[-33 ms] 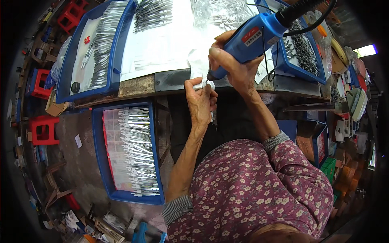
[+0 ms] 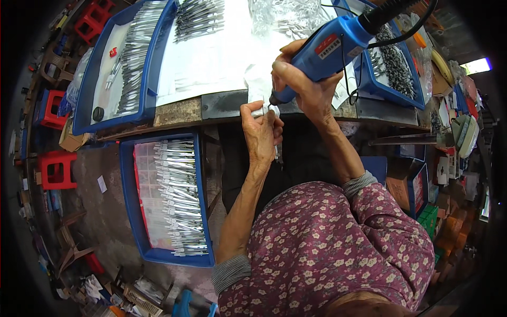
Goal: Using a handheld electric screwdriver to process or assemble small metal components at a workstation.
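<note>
My right hand point(image 2: 316, 98) is wrapped round a blue electric screwdriver point(image 2: 338, 45) with a red label. The tool slants down to the left, its dark nose just above my left fingers. At the table's front edge my left hand point(image 2: 259, 138) is closed on a slim metal and white piece point(image 2: 277, 152), whose lower end sticks out below the fingers. The fingers hide most of that piece, so its kind cannot be made out. White cloth or paper point(image 2: 257, 79) lies right behind the left fingertips.
Slim metal pieces fill a blue tray point(image 2: 153, 58) at the table's left and another blue tray point(image 2: 205, 211) below. Small dark parts sit in a blue tray point(image 2: 420, 98) on the right. A clear bag point(image 2: 264, 16) lies at the back. Red stools point(image 2: 58, 182) stand at left.
</note>
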### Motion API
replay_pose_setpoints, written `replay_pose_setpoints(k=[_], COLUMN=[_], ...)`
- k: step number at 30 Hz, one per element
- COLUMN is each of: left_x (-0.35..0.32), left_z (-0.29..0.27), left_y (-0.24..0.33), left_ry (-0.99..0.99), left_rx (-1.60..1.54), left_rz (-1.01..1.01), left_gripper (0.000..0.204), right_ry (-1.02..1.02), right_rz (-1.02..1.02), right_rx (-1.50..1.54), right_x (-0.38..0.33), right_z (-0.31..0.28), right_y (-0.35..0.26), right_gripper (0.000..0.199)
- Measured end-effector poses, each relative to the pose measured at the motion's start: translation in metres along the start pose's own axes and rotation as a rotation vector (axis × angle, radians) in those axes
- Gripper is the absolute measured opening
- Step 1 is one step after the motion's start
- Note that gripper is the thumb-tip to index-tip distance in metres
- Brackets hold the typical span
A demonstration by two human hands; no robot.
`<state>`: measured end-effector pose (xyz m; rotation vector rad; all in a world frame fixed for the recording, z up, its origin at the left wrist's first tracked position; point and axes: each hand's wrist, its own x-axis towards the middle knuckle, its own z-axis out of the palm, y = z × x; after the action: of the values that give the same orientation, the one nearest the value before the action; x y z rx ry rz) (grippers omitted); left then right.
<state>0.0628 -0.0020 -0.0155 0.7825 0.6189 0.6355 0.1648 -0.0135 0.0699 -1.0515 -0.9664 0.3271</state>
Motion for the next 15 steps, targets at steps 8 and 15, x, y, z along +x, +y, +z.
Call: replay_pose_setpoints(k=[8, 15], left_x=[0.001, 0.0], left_z=[0.0, 0.006], left_y=[-0.004, 0.0], left_ry=[0.013, 0.053], left_rx=[-0.007, 0.018], left_rz=[0.009, 0.021], left_gripper=[0.029, 0.028], right_ry=[-0.02, -0.024], right_rz=[-0.066, -0.131], right_rx=[-0.078, -0.302], right_x=[-0.001, -0.009], right_z=[0.0, 0.011], right_y=[0.007, 0.01], right_gripper=[0.019, 0.012])
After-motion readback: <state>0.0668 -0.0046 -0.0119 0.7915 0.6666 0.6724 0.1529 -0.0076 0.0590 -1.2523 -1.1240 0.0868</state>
